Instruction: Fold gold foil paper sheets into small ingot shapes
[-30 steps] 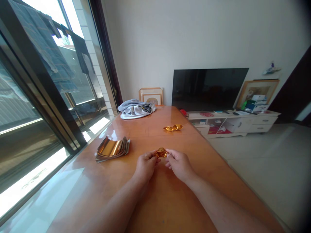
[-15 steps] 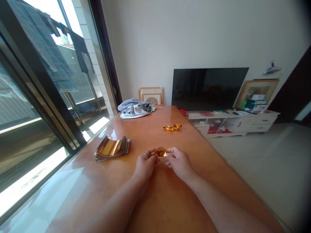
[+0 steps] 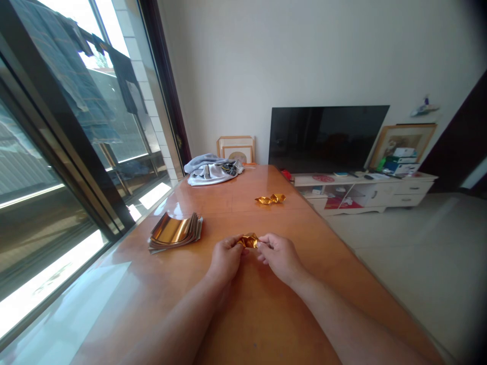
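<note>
Between my hands is a small piece of folded gold foil paper (image 3: 249, 241). My left hand (image 3: 227, 256) pinches its left end, and the fingers of my right hand (image 3: 279, 255) are closed on its right end. To the left lies a curved stack of shiny gold foil sheets (image 3: 174, 232) on the wooden table (image 3: 258, 314). Farther back, beyond my hands, rest folded gold foil pieces (image 3: 270, 199), side by side.
A grey cloth bundle (image 3: 213, 170) lies at the table's far left end. Behind stand framed pictures (image 3: 236, 147), a black television (image 3: 327, 139) and a white cabinet (image 3: 384, 195). Large windows line the left side, and the table's right edge slants away from me.
My right hand has shifted slightly left, closer to my left hand. The foil between them looks more crumpled and narrower at its middle.
</note>
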`<control>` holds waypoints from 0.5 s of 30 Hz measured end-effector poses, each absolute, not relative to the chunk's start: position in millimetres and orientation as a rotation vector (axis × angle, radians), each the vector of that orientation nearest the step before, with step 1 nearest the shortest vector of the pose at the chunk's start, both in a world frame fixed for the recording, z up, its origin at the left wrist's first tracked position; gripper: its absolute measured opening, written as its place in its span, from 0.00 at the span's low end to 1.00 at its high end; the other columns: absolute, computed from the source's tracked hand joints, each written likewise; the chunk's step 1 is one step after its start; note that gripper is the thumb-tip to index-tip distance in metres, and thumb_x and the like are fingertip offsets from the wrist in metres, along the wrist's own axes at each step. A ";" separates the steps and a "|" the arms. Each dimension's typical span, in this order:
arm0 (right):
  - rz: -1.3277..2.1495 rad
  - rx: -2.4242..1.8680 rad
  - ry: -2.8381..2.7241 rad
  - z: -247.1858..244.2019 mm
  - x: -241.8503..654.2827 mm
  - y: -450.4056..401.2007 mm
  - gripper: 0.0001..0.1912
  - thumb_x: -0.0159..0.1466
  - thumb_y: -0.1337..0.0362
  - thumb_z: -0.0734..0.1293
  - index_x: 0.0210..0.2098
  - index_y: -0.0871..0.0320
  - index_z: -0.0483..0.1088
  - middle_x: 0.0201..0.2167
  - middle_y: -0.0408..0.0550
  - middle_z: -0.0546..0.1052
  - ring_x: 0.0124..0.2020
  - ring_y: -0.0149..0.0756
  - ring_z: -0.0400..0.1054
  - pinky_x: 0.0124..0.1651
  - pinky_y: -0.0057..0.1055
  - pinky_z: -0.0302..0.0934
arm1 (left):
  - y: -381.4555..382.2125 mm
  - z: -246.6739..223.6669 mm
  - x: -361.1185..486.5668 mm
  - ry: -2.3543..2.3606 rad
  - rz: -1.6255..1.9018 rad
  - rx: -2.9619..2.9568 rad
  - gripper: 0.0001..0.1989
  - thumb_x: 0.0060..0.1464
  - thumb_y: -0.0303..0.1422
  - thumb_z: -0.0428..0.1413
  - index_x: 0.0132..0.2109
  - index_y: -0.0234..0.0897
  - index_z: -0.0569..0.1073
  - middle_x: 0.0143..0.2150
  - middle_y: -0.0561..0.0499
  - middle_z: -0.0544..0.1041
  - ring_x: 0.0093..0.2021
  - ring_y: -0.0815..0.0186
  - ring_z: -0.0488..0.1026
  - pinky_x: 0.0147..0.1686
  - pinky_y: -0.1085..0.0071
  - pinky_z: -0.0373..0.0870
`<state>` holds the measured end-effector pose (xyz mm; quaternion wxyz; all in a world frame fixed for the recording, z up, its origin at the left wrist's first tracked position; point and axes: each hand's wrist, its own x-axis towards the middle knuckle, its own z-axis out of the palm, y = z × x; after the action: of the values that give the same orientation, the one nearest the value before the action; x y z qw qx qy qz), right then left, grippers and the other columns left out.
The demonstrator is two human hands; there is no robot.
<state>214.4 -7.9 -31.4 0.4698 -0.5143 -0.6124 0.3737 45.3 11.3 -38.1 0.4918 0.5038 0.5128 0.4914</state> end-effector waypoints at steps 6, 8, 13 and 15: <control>0.888 -1.297 -1.489 -29.3 215.9 -6.8 0.12 0.64 0.57 0.65 0.38 0.58 0.76 0.26 0.44 0.78 0.26 0.35 0.75 0.28 0.27 0.66 | 11.5 -38.6 46.6 1.214 1.180 1.216 0.17 0.51 0.28 0.58 0.48 0.36 0.81 0.41 0.46 0.82 0.34 0.66 0.77 0.37 0.72 0.74; 0.879 -1.322 -1.462 -29.4 217.7 -5.6 0.12 0.63 0.58 0.65 0.37 0.58 0.75 0.26 0.44 0.78 0.25 0.36 0.76 0.27 0.27 0.66 | 10.8 -39.1 48.0 1.185 1.192 1.188 0.16 0.50 0.28 0.59 0.48 0.35 0.80 0.42 0.46 0.82 0.35 0.66 0.77 0.38 0.72 0.74; 0.873 -1.356 -1.422 -30.3 221.5 -4.5 0.12 0.64 0.58 0.64 0.38 0.59 0.75 0.27 0.46 0.80 0.26 0.36 0.76 0.27 0.27 0.66 | 6.0 -35.4 50.3 1.171 1.219 1.153 0.11 0.50 0.30 0.60 0.43 0.33 0.78 0.35 0.47 0.81 0.34 0.65 0.77 0.37 0.72 0.74; 0.870 -1.357 -1.418 -31.1 221.4 -4.4 0.13 0.64 0.57 0.64 0.38 0.59 0.75 0.28 0.47 0.80 0.25 0.36 0.76 0.26 0.27 0.67 | 3.8 -32.0 50.3 1.176 1.204 1.157 0.11 0.51 0.31 0.60 0.42 0.32 0.79 0.34 0.47 0.80 0.34 0.66 0.77 0.37 0.72 0.73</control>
<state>221.4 -4.4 -31.1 0.4771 -0.5556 -0.5805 0.3559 50.3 3.8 -32.0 0.5223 0.4829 0.4910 0.5028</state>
